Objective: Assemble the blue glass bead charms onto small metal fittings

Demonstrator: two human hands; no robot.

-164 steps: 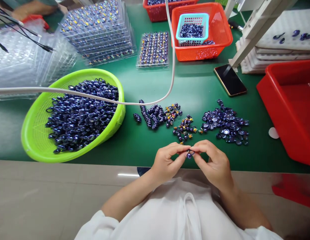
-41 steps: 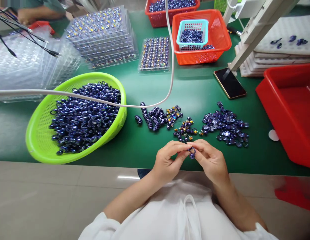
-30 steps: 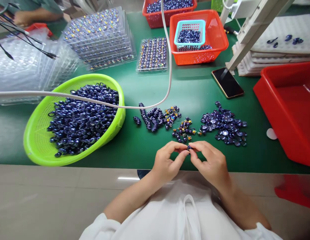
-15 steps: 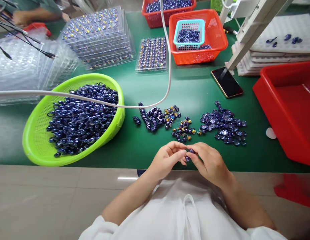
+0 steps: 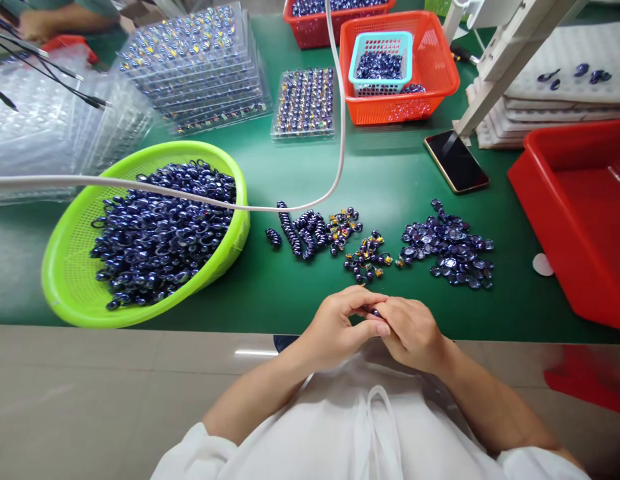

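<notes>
Just past the table's front edge, my left hand (image 5: 343, 327) and my right hand (image 5: 415, 331) meet, both with fingers closed. Between them is a small glossy dark-blue part (image 5: 375, 313), mostly covered by the fingers. Beyond my hands lie a pile of dark parts with yellow pieces (image 5: 369, 253) and a second such group (image 5: 344, 227). Left of these, rows of dark ring-like parts (image 5: 310, 233) lie stacked against each other. To the right is a heap of flat dark-blue pieces (image 5: 447, 247).
A green basket (image 5: 57, 293) full of dark looped parts stands left. Clear filled trays (image 5: 205, 73), an orange basket (image 5: 430, 60), a phone (image 5: 457, 162) and a red bin (image 5: 565, 220) surround the work area. A white cable (image 5: 290, 208) crosses above the table.
My fingers have closed further round the dark part, which shows less now. The right hand has turned its fingers down and inward over it. The piles look the same.
</notes>
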